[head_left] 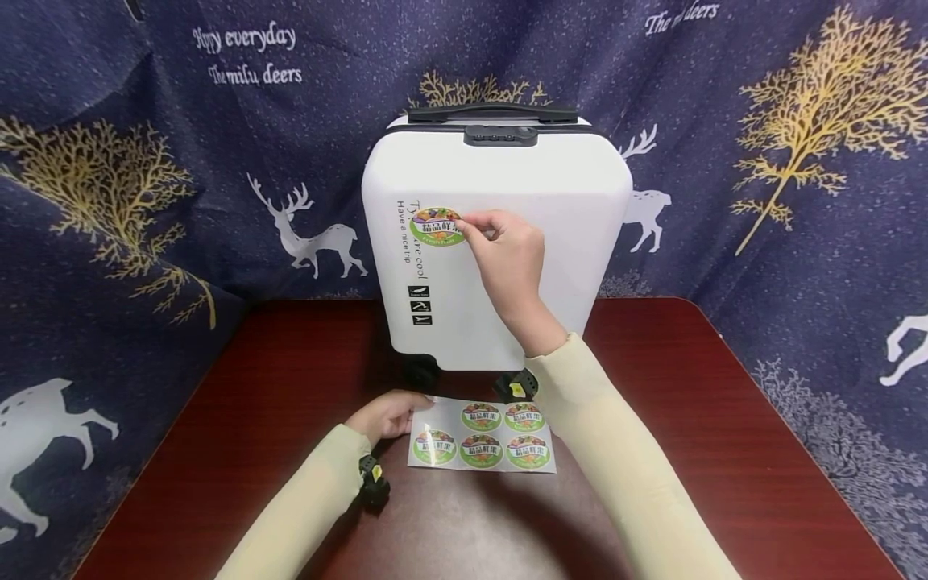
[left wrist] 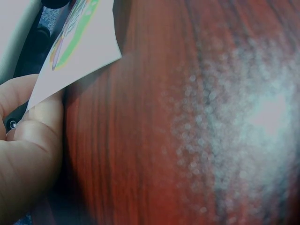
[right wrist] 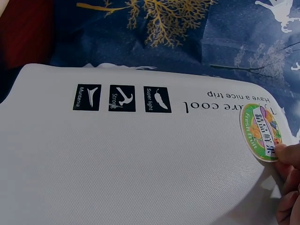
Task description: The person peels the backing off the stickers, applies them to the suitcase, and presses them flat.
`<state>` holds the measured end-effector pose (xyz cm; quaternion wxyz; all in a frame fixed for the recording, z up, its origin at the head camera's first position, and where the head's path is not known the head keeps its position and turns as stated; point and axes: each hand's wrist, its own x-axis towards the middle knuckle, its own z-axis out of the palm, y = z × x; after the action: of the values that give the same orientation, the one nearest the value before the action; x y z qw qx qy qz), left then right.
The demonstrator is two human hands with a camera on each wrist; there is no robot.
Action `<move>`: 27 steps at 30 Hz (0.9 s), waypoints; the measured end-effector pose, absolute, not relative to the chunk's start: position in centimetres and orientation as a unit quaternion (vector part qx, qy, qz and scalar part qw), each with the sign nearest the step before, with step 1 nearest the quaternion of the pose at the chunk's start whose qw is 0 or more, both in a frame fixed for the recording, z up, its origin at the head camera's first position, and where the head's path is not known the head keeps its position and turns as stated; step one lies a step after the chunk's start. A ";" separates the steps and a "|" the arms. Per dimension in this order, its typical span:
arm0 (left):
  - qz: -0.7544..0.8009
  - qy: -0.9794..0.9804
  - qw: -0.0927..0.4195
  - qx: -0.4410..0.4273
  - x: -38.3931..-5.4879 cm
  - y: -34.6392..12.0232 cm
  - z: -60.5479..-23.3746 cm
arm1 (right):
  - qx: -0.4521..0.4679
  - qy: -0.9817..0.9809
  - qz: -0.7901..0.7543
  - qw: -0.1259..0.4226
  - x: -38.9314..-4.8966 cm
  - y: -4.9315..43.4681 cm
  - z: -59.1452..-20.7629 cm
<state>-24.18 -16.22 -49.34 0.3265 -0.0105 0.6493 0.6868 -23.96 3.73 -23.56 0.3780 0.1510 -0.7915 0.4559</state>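
Note:
Between thumb and fingers my right hand (head_left: 510,256) pinches an oval fruit sticker (head_left: 435,226) by its right edge. In the head view the sticker overlaps the printed lettering on the front of a white suitcase (head_left: 500,322). The right wrist view shows the same sticker (right wrist: 258,132) close over the suitcase face, with fingertips (right wrist: 281,152) at its edge. My left hand (head_left: 391,415) grips the upper left corner of a sticker sheet (head_left: 441,415) on the table. Several stickers remain on that sheet, whose upper left spot is bare. One sheet corner (left wrist: 101,65) lifts in the left wrist view.
The suitcase stands upright at the back of the dark red wooden table (head_left: 290,354), with a black handle (head_left: 493,114) and combination lock (head_left: 500,136) on top. A navy curtain (head_left: 326,129) with deer and trees hangs behind. Wrist cameras (head_left: 373,482) are strapped to both arms.

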 end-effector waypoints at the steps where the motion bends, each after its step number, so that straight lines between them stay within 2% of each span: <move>1: 0.688 0.648 0.326 -0.008 -24.2 -16.3 -49.4 | 0.150 -0.792 0.452 0.382 -23.9 3.7 -23.6; 10: 0.677 0.661 0.321 -0.044 -23.5 -15.4 -47.9 | 0.145 -0.799 0.424 0.401 -23.9 3.3 -23.7; 27: 0.678 0.662 0.317 -0.040 -23.6 -15.4 -48.2 | 0.151 -0.808 0.388 0.416 -23.9 3.4 -23.7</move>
<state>-23.62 -15.40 -48.24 0.3167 -0.0403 0.6623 0.6778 -23.86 3.37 -23.71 0.4159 0.1512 -0.8083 0.3883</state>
